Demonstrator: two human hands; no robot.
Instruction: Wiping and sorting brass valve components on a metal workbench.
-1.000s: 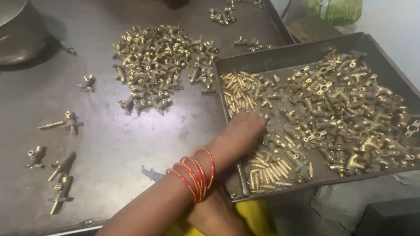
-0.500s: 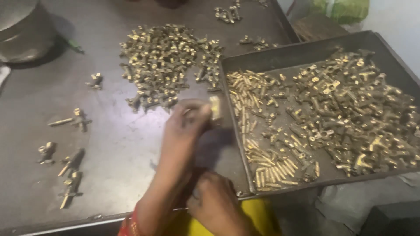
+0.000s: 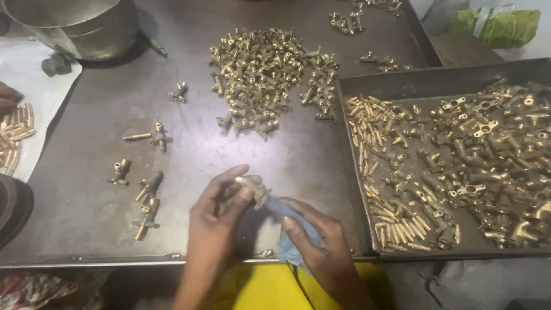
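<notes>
My left hand (image 3: 221, 212) pinches a small brass fitting (image 3: 251, 186) between thumb and fingers, near the front edge of the dark metal table (image 3: 86, 229). Beside it, my right hand (image 3: 318, 244) grips a tool with a blue wrapped handle (image 3: 285, 211). The tool's tip touches the fitting. A dark metal tray (image 3: 351, 189) to the right holds brass pins (image 3: 396, 227) along its left side and many brass fittings (image 3: 488, 149). A loose pile of brass fittings (image 3: 258, 80) lies on the table beyond my hands.
Several single brass pieces (image 3: 150, 138) lie left of my hands. A metal bucket (image 3: 74, 23) stands at the back left, with a green pen (image 3: 155, 46) beside it. Another person's hand (image 3: 8, 97) rests by brass pins on white paper (image 3: 34, 115). A green bag (image 3: 499, 26) sits at the far right.
My left hand, which reached into the tray, has drawn back toward the table's front edge with a brass fitting. My right hand has come up with the blue-handled tool to meet it.
</notes>
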